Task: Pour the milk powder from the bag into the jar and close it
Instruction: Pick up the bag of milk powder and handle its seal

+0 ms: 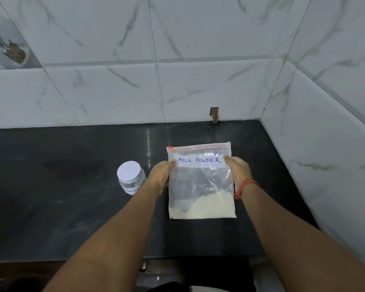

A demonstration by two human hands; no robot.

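Gripping the clear plastic zip bag (200, 186) by its two side edges, both hands hold it upright above the black stone table (61, 207). The left hand (159, 175) pinches the bag's left edge, thumb tip pressed on the front just beside the white paper label (199, 160), fingers hidden behind the plastic. The right hand (238, 170) pinches the bag's right edge at the same height, thumb on the label's other end; a red thread band (243, 187) circles that wrist.

The label reads "MILK POWDER" in blue handwriting and sits across the upper part of the bag. Above the label runs the red zip strip (198, 147), which looks pressed shut along its whole length. The pale cream milk powder (207, 207) lies heaped in the bottom of the bag, deeper toward the bag's right corner, with the rest of the bag slack and wrinkled.

To the left of the bag, just beyond the left hand and apart from it, a small clear plastic jar (132, 178) stands upright on the table with its white round lid (128, 171) on; part of a handwritten label shows on its side. Behind the bag rises the white marble-patterned tiled wall (114, 81), which turns a corner to the bag's right.
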